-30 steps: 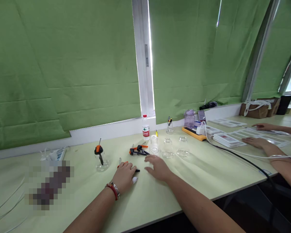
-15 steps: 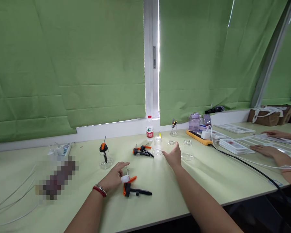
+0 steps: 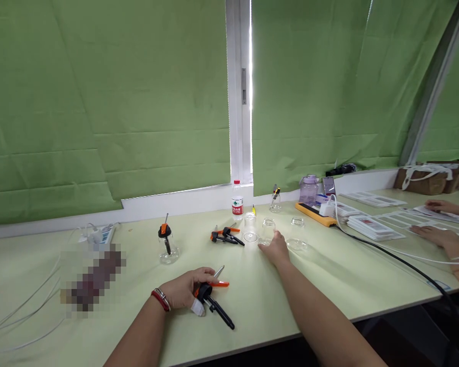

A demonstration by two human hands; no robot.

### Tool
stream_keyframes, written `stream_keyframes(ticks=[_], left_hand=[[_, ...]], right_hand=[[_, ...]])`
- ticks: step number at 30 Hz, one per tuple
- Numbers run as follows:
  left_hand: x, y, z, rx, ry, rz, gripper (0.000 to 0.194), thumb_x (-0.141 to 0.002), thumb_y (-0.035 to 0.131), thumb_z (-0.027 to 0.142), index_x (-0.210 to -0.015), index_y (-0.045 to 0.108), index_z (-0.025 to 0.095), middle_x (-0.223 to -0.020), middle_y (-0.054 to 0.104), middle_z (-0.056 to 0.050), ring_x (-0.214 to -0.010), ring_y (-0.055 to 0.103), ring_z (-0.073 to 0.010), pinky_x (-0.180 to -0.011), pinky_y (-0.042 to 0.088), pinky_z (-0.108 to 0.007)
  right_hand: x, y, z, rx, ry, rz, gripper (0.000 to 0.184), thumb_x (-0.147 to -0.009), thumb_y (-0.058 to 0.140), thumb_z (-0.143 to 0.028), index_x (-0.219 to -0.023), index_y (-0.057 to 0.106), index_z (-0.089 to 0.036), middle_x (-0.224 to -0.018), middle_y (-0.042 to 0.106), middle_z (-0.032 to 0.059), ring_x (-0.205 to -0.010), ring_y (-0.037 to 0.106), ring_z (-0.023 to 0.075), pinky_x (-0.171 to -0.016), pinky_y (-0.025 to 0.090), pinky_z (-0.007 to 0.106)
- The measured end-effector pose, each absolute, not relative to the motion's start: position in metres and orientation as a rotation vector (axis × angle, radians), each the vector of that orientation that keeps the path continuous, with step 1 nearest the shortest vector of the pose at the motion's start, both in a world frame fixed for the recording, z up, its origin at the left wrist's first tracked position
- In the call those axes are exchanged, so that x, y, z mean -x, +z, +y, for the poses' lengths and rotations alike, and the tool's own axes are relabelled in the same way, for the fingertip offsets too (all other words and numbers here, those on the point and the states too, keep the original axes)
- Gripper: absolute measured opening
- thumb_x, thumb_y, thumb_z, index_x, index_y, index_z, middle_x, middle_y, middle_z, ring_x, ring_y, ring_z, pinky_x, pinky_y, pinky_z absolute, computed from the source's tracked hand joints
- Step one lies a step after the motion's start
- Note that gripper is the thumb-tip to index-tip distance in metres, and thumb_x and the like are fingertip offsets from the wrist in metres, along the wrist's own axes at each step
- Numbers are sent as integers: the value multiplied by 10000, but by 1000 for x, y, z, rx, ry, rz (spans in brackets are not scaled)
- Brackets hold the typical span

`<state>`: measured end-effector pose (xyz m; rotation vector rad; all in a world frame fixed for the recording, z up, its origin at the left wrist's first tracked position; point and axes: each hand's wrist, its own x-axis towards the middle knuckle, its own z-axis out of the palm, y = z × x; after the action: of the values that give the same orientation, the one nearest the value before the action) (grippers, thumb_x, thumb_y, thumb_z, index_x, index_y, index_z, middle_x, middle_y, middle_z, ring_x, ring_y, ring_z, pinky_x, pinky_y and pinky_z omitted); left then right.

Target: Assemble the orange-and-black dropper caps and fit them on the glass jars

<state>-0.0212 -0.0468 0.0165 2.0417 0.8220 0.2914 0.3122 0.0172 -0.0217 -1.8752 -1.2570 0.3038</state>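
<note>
My left hand is closed on a black-and-orange bottle top with a metal spout and a black tube, near the table's front. White wrapping covers its thumb. My right hand closes around the lower part of a clear glass bottle standing on the table. One glass bottle stands to its left and another glass bottle to its right. More black-and-orange tops lie behind my left hand. Farther left, a glass bottle has a similar top set in its neck.
A red-capped water bottle stands by the wall, with a small jar of tools to its right. An orange power strip, a purple jug and stacked cards lie right. Another person's hands rest there. Cables cross the left side.
My left hand has closed on the near top and turned it, so its tube points toward the front. My right hand has come down from the bottle's upper part to its lower part.
</note>
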Motion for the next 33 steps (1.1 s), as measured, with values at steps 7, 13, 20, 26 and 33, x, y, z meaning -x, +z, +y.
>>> stream_keyframes(ticks=[7,13,20,26,33], left_hand=[[14,4,-40,-1775,666,1088,577,-506,797,289,-1048,629,183,-908,579,-23,-829,536,-189,-748,446,-295],[11,-4,-30,-1595,990,1258,584,-503,794,325,-1021,579,162,-860,575,-33,-699,501,-147,-620,428,-257],[14,-4,-26,-1558,1126,1278,621,-501,790,383,-1042,578,166,-871,574,-34,-700,492,-143,-644,420,-259],[15,-7,-23,-1551,1154,1342,645,-499,784,386,-1069,588,158,-860,571,-33,-694,487,-145,-658,417,-270],[12,-7,-25,-1542,1119,1349,672,-495,786,384,-1094,590,149,-855,559,-20,-701,486,-141,-677,414,-275]], right_hand=[[-309,-10,7,1612,103,-1223,762,-576,667,-542,-1199,435,-167,-1179,501,151,-1133,452,327,-933,391,442],[-297,-2,-8,1299,195,-1697,694,-546,729,-345,-1193,494,-254,-1206,482,69,-1169,426,271,-1005,342,425],[-293,-5,-15,1126,665,-1796,731,-526,741,-216,-1213,498,-273,-1211,504,51,-1134,468,236,-971,374,409],[-301,-11,-9,1066,1065,-1496,624,-569,765,-322,-1140,529,-234,-1050,564,63,-930,556,205,-857,450,415],[-298,-9,-12,921,1270,-1334,511,-622,732,-362,-1077,551,-218,-989,577,55,-843,574,183,-784,475,378]])
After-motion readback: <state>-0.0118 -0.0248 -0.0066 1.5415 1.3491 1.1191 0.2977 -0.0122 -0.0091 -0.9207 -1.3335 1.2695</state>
